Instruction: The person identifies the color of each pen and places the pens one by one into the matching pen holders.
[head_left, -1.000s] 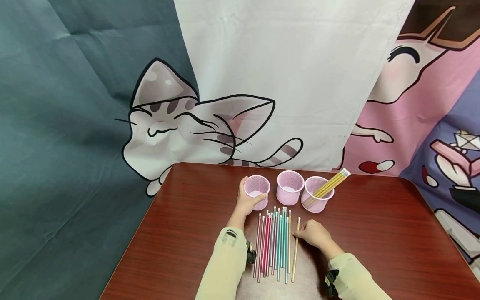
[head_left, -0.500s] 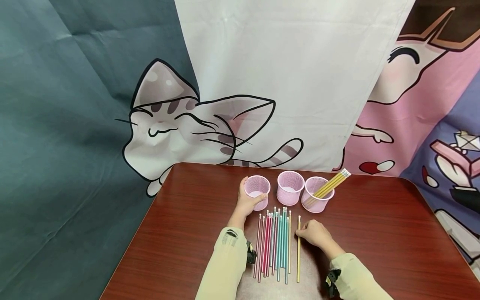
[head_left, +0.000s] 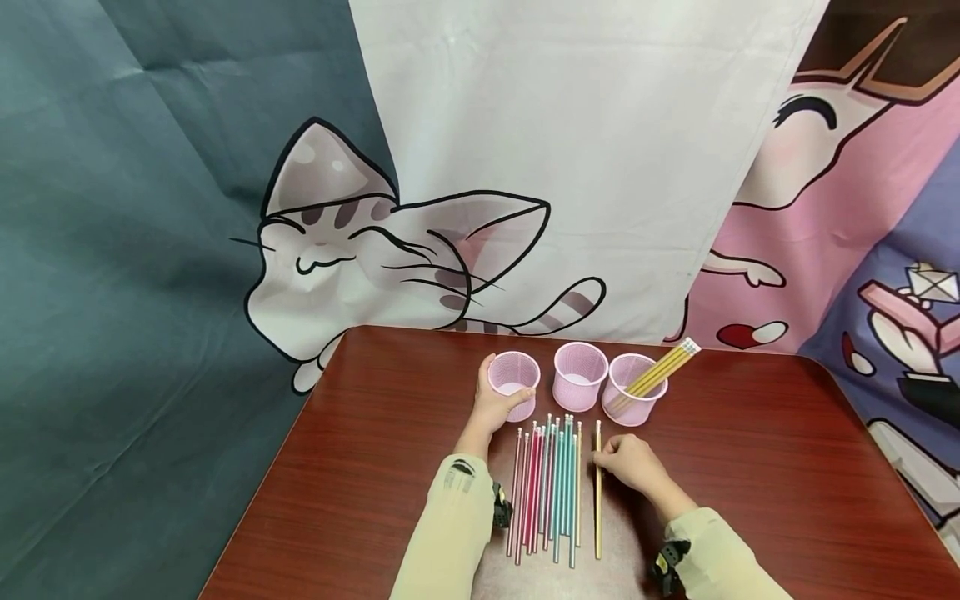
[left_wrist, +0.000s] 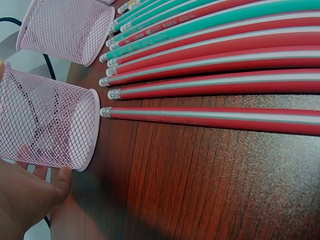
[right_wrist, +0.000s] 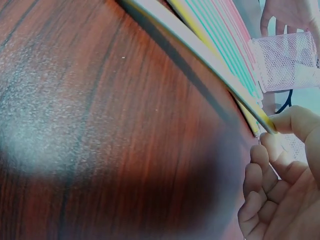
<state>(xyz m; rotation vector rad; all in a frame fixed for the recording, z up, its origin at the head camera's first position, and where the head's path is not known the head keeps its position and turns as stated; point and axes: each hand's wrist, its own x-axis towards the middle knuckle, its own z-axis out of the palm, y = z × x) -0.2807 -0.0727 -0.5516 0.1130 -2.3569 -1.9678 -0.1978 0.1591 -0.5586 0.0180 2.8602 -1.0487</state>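
My left hand (head_left: 492, 406) is wrapped round the left pink mesh pencil cup (head_left: 514, 367), thumb across its near side. In the left wrist view that cup (left_wrist: 55, 117) stands upright. My right hand (head_left: 633, 463) pinches a yellow pencil (head_left: 598, 517) between thumb and forefinger near its eraser end. In the right wrist view the held pencil (right_wrist: 215, 72) casts a shadow apart from it on the table, so it is raised a little. Just left of it lies a row of red pencils (head_left: 532, 492) and green pencils (head_left: 563, 492), with another yellow pencil (head_left: 579, 492) at the row's right side.
A middle pink mesh cup (head_left: 580, 396) stands beside the left one. The right pink mesh cup (head_left: 630, 410) holds several yellow pencils (head_left: 664, 367) leaning right. All stand near the back of the brown table (head_left: 360, 467), before a printed cloth (head_left: 600, 125).
My right hand has drawn the yellow pencil rightwards, away from the row, then slightly forward toward the cups. The left hand and its cup have stayed in place.
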